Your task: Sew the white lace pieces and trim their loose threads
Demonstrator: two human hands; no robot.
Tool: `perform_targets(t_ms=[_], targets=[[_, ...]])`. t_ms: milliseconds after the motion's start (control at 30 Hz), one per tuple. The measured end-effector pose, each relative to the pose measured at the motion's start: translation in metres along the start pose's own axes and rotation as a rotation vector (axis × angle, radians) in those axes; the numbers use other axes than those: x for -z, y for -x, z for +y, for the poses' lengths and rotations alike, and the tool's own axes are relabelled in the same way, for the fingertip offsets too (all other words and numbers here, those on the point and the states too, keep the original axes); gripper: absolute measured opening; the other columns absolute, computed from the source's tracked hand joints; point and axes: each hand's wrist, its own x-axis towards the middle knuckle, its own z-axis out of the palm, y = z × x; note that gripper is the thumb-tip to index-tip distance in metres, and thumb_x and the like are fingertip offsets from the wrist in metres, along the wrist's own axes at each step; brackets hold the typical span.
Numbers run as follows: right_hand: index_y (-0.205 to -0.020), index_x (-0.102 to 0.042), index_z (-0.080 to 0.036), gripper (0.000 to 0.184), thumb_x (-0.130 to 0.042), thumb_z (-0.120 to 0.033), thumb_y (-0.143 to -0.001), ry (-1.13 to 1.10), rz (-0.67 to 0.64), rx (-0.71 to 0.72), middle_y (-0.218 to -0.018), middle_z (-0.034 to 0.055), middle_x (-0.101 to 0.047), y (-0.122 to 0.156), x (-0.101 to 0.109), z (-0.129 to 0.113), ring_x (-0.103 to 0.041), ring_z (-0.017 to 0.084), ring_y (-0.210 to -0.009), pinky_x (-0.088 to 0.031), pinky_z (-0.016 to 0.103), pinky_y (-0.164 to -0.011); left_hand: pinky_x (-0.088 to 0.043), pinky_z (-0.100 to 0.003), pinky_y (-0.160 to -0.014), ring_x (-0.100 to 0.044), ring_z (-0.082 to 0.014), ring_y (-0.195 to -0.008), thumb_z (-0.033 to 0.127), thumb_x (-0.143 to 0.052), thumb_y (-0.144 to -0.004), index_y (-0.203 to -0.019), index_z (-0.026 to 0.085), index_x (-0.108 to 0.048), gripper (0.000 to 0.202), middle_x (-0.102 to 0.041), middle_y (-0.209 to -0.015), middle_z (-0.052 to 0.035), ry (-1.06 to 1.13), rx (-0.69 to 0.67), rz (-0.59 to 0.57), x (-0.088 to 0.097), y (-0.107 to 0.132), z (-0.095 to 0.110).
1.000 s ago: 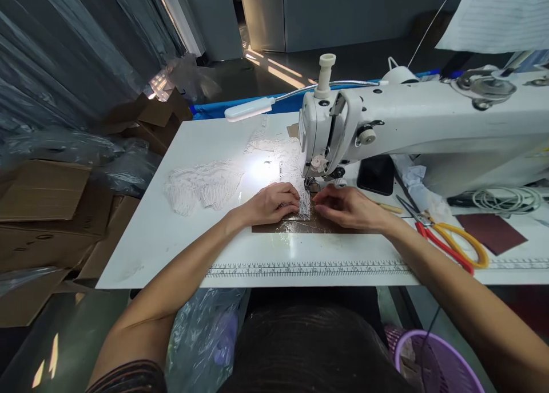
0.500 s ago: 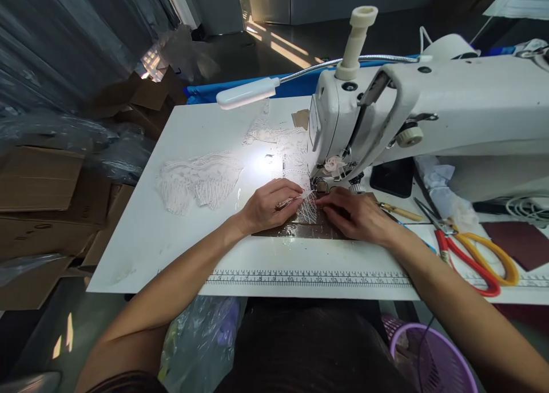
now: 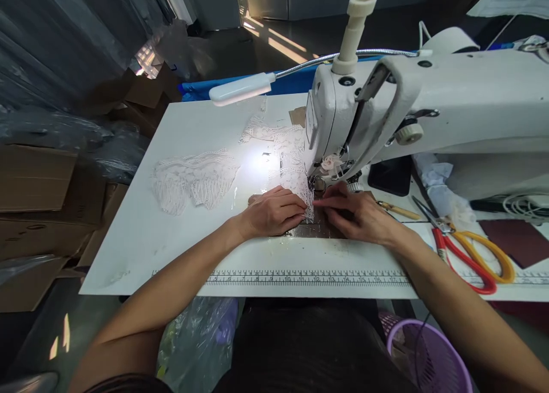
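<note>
A strip of white lace [image 3: 294,170] runs across the white table [image 3: 180,233] and under the needle of a white sewing machine [image 3: 412,112]. My left hand [image 3: 274,213] lies on the lace just in front of the needle, fingers curled down and pressing it flat. My right hand [image 3: 358,215] rests beside it, fingers together and pointing left at the lace edge. Under both hands lies a brown taped patch [image 3: 315,230].
More lace [image 3: 193,178] lies at the table's left. A gooseneck lamp [image 3: 240,88] shines on the work. Red and yellow scissors [image 3: 467,253], a black phone [image 3: 389,175] and a dark red cloth [image 3: 521,241] sit right. A ruler strip [image 3: 300,277] edges the table. A purple basket [image 3: 429,358] stands below.
My left hand has laid the lifted lace edge down and now presses it flat. My right hand's fingers have slid left toward the lace. The view tilted slightly.
</note>
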Motion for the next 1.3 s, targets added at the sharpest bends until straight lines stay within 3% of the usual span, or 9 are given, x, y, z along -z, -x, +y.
perform_targets(t_ms=[100, 233, 433, 633, 733, 933, 1100, 1300], targets=[[-0.129, -0.066, -0.022, 0.041, -0.052, -0.023, -0.091, 0.134, 0.061, -0.056, -0.111, 0.0143, -0.058, -0.001, -0.008, 0.005, -0.062, 0.021, -0.081, -0.052, 0.035, -0.070, -0.053, -0.033, -0.076, -0.068, -0.0154, -0.080, 0.019, -0.060, -0.092, -0.095, 0.016, -0.068, 0.009, -0.076, -0.096, -0.0059, -0.013, -0.001, -0.019, 0.001, 0.001, 0.000], [-0.127, -0.068, -0.022, 0.040, -0.051, -0.022, -0.091, 0.247, 0.067, -0.020, -0.108, 0.0146, -0.058, -0.002, -0.016, 0.006, -0.059, 0.023, -0.083, -0.050, 0.034, -0.068, -0.051, -0.034, -0.078, -0.066, -0.0146, -0.078, 0.019, -0.061, -0.091, -0.091, 0.018, -0.068, 0.007, -0.075, -0.097, -0.0040, -0.070, -0.040, -0.018, 0.001, 0.002, 0.000], [-0.127, -0.068, -0.021, 0.040, -0.051, -0.021, -0.091, 0.229, 0.070, -0.023, -0.111, 0.0144, -0.059, -0.002, -0.015, 0.004, -0.058, 0.022, -0.084, -0.049, 0.034, -0.070, -0.050, -0.038, -0.084, -0.064, -0.0135, -0.075, 0.020, -0.062, -0.091, -0.090, 0.020, -0.067, 0.005, -0.074, -0.097, -0.0031, -0.201, -0.107, -0.006, 0.003, 0.000, 0.002], [-0.127, -0.067, -0.020, 0.040, -0.052, -0.020, -0.090, 0.200, 0.061, -0.032, -0.113, 0.0143, -0.058, -0.004, -0.014, 0.005, -0.057, 0.019, -0.079, -0.049, 0.033, -0.070, -0.049, -0.031, -0.072, -0.062, -0.0130, -0.071, 0.013, -0.061, -0.090, -0.088, 0.018, -0.066, 0.007, -0.074, -0.091, -0.0020, -0.285, -0.170, -0.044, 0.005, -0.001, 0.005], [-0.126, -0.069, -0.021, 0.040, -0.052, -0.020, -0.089, 0.186, 0.042, -0.017, -0.111, 0.0134, -0.059, -0.004, -0.012, 0.005, -0.056, 0.018, -0.078, -0.049, 0.032, -0.069, -0.050, -0.032, -0.073, -0.063, -0.0143, -0.073, 0.012, -0.057, -0.090, -0.091, 0.018, -0.067, 0.011, -0.074, -0.093, -0.0032, -0.292, -0.204, -0.110, 0.008, -0.003, 0.007], [-0.118, -0.074, -0.024, 0.036, -0.055, -0.019, -0.088, 0.203, 0.040, 0.048, -0.108, 0.0118, -0.061, -0.003, -0.010, 0.005, -0.058, 0.019, -0.082, -0.047, 0.030, -0.067, -0.046, -0.047, -0.092, -0.064, -0.0208, -0.081, 0.028, -0.056, -0.087, -0.091, 0.015, -0.070, 0.019, -0.073, -0.092, -0.0072, -0.209, -0.147, -0.203, 0.016, -0.009, 0.014], [-0.120, -0.073, -0.026, 0.036, -0.055, -0.022, -0.088, 0.240, 0.013, -0.017, -0.107, 0.0127, -0.064, -0.003, -0.011, 0.003, -0.060, 0.019, -0.078, -0.041, 0.027, -0.058, -0.046, -0.044, -0.086, -0.062, -0.0221, -0.080, 0.032, -0.053, -0.086, -0.087, 0.015, -0.070, 0.024, -0.071, -0.087, -0.0089, -0.199, -0.120, -0.234, 0.012, -0.011, 0.011], [-0.122, -0.072, -0.027, 0.039, -0.054, -0.023, -0.088, 0.274, 0.000, -0.083, -0.102, 0.0133, -0.068, -0.003, -0.012, -0.001, -0.063, 0.023, -0.081, -0.038, 0.026, -0.053, -0.047, -0.042, -0.083, -0.061, -0.0222, -0.081, 0.032, -0.053, -0.085, -0.093, 0.015, -0.070, 0.025, -0.070, -0.094, -0.0097, -0.183, -0.084, -0.219, 0.009, -0.006, 0.007]])
